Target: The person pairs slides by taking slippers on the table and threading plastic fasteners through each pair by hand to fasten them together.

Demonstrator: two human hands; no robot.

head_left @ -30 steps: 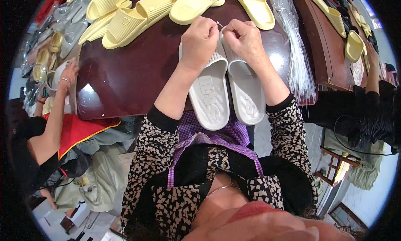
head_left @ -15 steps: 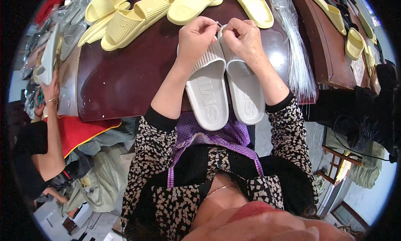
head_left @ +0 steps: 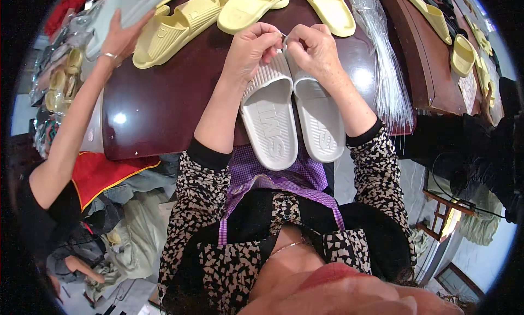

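Note:
A pair of light grey slide sandals lies side by side at the table's front edge, soles down, toes away from me: the left slide [head_left: 270, 121] and the right slide [head_left: 321, 121]. Above their toe ends my left hand [head_left: 254, 50] pinches a thin pale strand [head_left: 283, 35] between thumb and fingers. My right hand [head_left: 314, 52] is closed close beside it, fingertips at the strand's other side over the right slide's strap. The fingers partly cover the strand and the straps, so how it runs through the slides is hidden.
Several yellow slides [head_left: 180, 28] lie along the far side of the dark red table [head_left: 164, 107]. A bundle of clear plastic strands [head_left: 382, 69] hangs over its right part. At left, a co-worker's hand [head_left: 120, 42] holds grey slides [head_left: 128, 12]. A second table [head_left: 423, 58] carries more slides.
The co-worker's arm has swung up and inward, carrying grey slides over the table's far left corner. My hands have shifted only slightly, still pinching at the toe ends.

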